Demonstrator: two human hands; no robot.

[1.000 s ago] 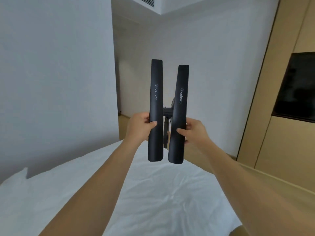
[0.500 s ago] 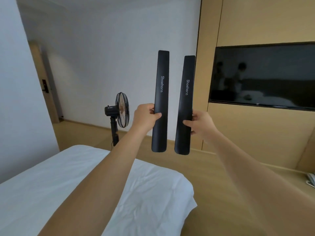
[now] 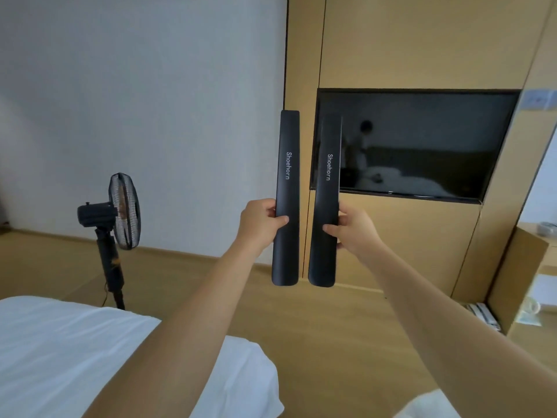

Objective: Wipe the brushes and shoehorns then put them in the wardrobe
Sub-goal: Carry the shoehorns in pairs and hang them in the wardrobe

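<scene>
Two long black shoehorns, each printed "Shoehorn", stand upright side by side in front of me at arm's length. My left hand (image 3: 260, 224) grips the left shoehorn (image 3: 287, 164) around its lower middle. My right hand (image 3: 352, 233) grips the right shoehorn (image 3: 328, 164) at the same height. A narrow gap separates the two; they do not touch. No brush or cloth is in view.
A white bed (image 3: 60, 357) fills the lower left. A black standing fan (image 3: 120, 209) is on the wooden floor at left. Wooden wall panels (image 3: 391, 40) hold a dark TV (image 3: 422, 146) ahead. A wooden desk side (image 3: 524, 267) stands at right.
The view has swung to the right: the fan and bed slid left and the TV wall came to the centre. Both hands keep the shoehorns upright in the same grip.
</scene>
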